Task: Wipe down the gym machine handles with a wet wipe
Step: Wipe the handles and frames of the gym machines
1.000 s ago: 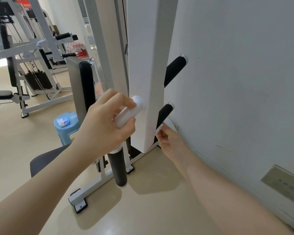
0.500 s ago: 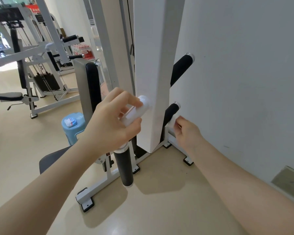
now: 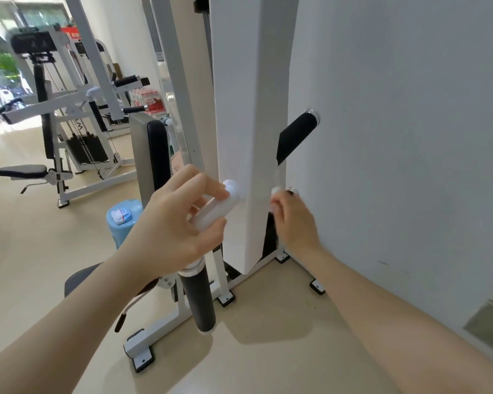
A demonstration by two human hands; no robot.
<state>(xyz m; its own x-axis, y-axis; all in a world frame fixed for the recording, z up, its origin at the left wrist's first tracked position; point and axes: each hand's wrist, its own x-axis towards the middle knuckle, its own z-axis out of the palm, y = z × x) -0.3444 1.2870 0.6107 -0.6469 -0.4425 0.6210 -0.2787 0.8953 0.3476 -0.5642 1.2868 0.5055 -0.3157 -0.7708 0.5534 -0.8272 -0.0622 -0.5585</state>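
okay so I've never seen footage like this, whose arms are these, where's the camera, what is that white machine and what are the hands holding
The camera sits on a person's head and looks forward and down, so the two bare arms reaching in from the bottom are that person's own. They stand in a gym, facing a white weight machine set close to a wall. The left hand grips a white handle that sticks out of the machine's side. The right hand reaches behind the machine's white column and grips a lower black handle, mostly hidden, with a bit of white wipe showing at the fingertips. Another black handle sticks out above it. Behind the left hand stands a blue stool with a small packet on top. More machines stand further back on the left.
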